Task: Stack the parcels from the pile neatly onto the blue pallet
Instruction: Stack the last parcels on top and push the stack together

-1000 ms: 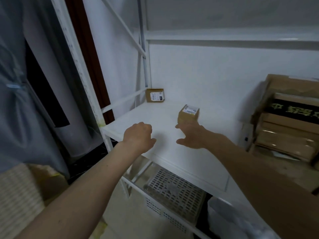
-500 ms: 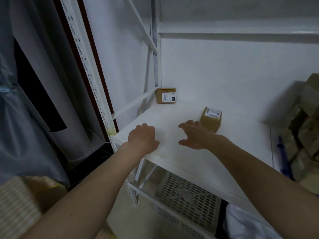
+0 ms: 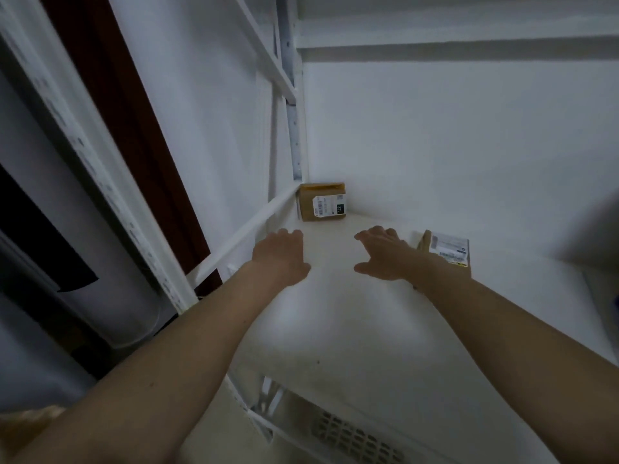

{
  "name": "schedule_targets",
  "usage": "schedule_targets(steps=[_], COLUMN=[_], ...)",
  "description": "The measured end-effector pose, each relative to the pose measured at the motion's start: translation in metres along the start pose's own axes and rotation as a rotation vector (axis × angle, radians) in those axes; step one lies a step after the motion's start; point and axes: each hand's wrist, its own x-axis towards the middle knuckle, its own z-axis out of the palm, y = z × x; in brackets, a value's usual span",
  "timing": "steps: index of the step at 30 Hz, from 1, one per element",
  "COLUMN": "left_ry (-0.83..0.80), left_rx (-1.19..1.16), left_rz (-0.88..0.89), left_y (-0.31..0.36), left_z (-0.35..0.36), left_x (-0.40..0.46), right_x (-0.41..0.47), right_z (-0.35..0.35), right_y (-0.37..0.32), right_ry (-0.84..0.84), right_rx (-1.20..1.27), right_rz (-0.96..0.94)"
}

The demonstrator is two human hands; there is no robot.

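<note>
Between our hands the shelf [image 3: 335,313] lies bare up to the corner parcel [image 3: 321,202] (upright post [image 3: 294,128] hemming its left); a second parcel [image 3: 447,251] crowds the right.

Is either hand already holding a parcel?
No: the left hand and right hand hover bare over the white shelf, with the corner parcel untouched beyond them.

1. The right forearm [image 3: 445,286] hides the lower left part of the near parcel [image 3: 449,251].
2. The labels' print is too small to read.
3. The left upright [image 3: 83,155] is blurred.
</note>
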Motion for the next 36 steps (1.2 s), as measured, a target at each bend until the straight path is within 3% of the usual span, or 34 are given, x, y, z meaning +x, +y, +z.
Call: schedule_targets(steps=[12,21,27,36], left_ry=[-0.146,-0.049,-0.073,-0.083], left_rx=[-0.364,-0.809,-1.181,-1.346], left_rz=[-0.074,0.057,0.043,-0.118], left_y=[-0.037,-0.040,-0.043,-0.033], left_z=[0.023,0.061,0.073,0.089], left_x=[0.174,0.262,0.281,0.251], right_x=[0.171,0.264,0.287,0.255], right_z=[0.002,0.013,0.019,0.037], right_y=[0.015,0.035,0.037,0.037], right_ry=[0.010,0.144,0.128,0.351], right_rx=[0.173,0.333,0.528,0.768], right_rz=[0.062,0.182,0.197,0.236])
